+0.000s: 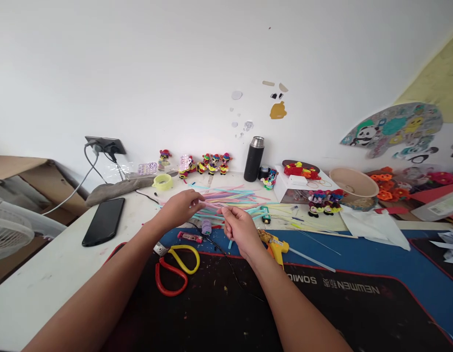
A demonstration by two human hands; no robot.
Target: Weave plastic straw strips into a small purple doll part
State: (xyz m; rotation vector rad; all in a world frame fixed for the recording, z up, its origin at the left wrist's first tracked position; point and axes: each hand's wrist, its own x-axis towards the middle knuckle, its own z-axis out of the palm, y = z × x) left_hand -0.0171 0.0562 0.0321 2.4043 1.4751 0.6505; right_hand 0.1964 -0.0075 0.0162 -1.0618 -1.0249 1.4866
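My left hand (179, 208) is closed in a pinch at the near side of a spread of pastel pipe cleaners (233, 195). Facing it, my right hand (241, 229) is curled, thumb pressed against the index finger. A pale pipe cleaner (212, 206) seems to run between both sets of fingertips, though the pile behind blurs its outline. A light blue end (230, 243) pokes out below my right hand. Under the hands lie a lilac roll (206, 227) and a small dark pink tube (190, 237). Scissors with red and yellow handles (185, 259) rest below my left wrist.
Right of my hand lies a yellow glue gun (278, 246) with its glue stick. A black thermos (254, 159) stands near the wall beside a white box (285, 188). Small pipe-cleaner figures (213, 165) line the back. A phone (103, 221) lies left, near yellow tape (162, 182).
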